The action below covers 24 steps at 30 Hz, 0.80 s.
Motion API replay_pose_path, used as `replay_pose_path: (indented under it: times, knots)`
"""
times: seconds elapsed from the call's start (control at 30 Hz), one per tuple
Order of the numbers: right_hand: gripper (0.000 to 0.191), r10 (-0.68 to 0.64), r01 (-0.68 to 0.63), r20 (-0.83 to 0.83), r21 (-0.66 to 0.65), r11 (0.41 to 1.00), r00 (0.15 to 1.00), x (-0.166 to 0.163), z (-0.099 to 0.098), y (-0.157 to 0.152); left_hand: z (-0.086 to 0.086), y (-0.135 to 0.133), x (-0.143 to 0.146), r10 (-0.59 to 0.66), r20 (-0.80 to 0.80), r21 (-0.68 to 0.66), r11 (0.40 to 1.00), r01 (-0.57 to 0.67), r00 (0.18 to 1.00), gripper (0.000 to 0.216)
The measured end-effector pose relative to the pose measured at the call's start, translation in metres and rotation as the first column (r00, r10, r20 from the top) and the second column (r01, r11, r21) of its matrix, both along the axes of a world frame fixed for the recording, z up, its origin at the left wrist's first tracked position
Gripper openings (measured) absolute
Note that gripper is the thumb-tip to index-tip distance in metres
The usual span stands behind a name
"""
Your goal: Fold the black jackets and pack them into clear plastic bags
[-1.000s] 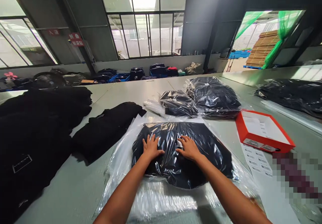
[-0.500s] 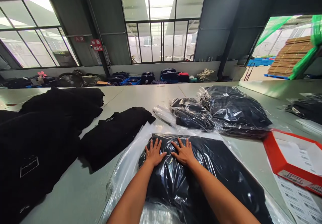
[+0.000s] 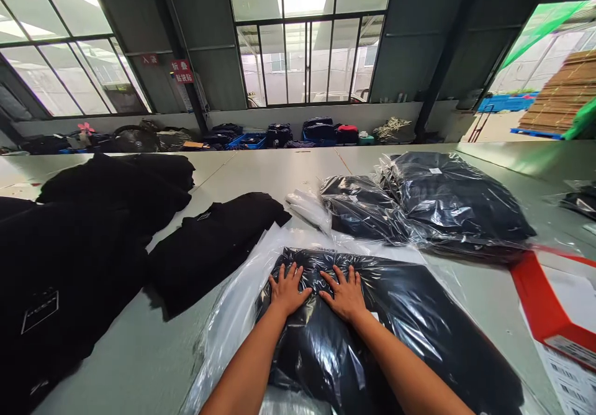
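Note:
A folded black garment in a clear plastic bag lies on the grey table in front of me. My left hand rests flat on the bag's upper left part, fingers spread. Close beside it, my right hand also presses flat on the bag, fingers apart. Neither hand holds anything. Loose clear plastic spreads out to the left of the bag.
Unbagged black garments and a larger black heap lie to the left. Bagged garments and a taller bagged stack sit behind. A red box with barcode labels is at the right.
Both hands stay flat on the bagged garment, shifted slightly toward its upper left part. The camera has swung left and nearer, pushing the red box toward the right edge.

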State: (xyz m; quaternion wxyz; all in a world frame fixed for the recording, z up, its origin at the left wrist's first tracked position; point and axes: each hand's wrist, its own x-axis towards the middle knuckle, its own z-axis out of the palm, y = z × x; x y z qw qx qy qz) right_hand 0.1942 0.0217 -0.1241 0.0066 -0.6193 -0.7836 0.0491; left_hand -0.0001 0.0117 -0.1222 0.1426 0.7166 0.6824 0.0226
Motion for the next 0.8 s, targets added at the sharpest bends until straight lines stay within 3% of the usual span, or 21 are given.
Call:
replay_pose_path:
  times: [0.27,0.4,0.5,0.57,0.63,0.8]
  knots:
    - [0.062,-0.005,0.008,-0.026,0.108,0.994,1.0,0.002,-0.014,-0.004,-0.019,-0.006,0.003,0.031,-0.036,0.088,0.996,-0.027,0.999,0.072]
    - [0.061,-0.013,0.017,-0.027,0.121,0.993,1.0,0.0,-0.012,-0.003,-0.005,-0.001,0.0,0.013,-0.003,0.012,1.0,-0.013,1.0,0.072]
    - [0.062,0.009,-0.009,-0.04,-0.001,1.0,0.999,0.003,0.002,0.002,0.017,0.006,0.007,0.027,-0.051,-0.101,0.994,-0.032,0.998,0.075]
    - [0.064,0.055,-0.063,-0.075,-0.11,0.992,0.996,0.015,0.017,0.007,0.032,0.011,0.021,0.07,-0.128,-0.122,0.989,-0.086,0.989,0.076]
    - [0.064,0.089,-0.1,-0.088,-0.135,0.986,0.992,0.037,0.031,0.011,0.045,0.013,0.045,0.07,-0.143,-0.076,0.994,-0.081,0.987,0.072]
    - [0.066,-0.034,0.04,0.051,-0.132,0.99,0.998,0.123,0.045,0.006,0.05,0.01,0.122,-0.243,0.101,0.011,0.97,0.243,0.965,0.068]
